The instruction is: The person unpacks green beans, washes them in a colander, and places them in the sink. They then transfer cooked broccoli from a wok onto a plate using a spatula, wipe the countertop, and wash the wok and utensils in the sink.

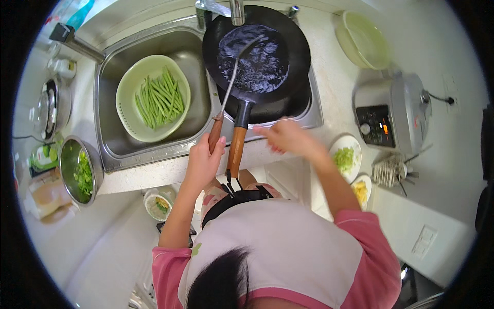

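My left hand (204, 160) is closed around the wooden handle of a metal-shafted cooking utensil (231, 79), whose far end lies in the water in a black wok (295, 54). The wok rests over the right sink basin, under the faucet (237, 13), and its wooden handle (236, 148) points toward me. My right hand (283, 135), a little blurred, is held right of the wok handle near the counter edge; nothing shows in it, and how far its fingers are closed is unclear. Green beans (160, 98) lie in a pale green colander (125, 119) in the left basin.
A steel bowl (96, 170) of chopped greens stands at the left. On the right are a pale green basin (362, 40), an electric cooker (397, 112), a plate (357, 148) of chopped pale green vegetable, and a smaller dish (368, 185) with yellow pieces. A bin (148, 202) stands below the counter.
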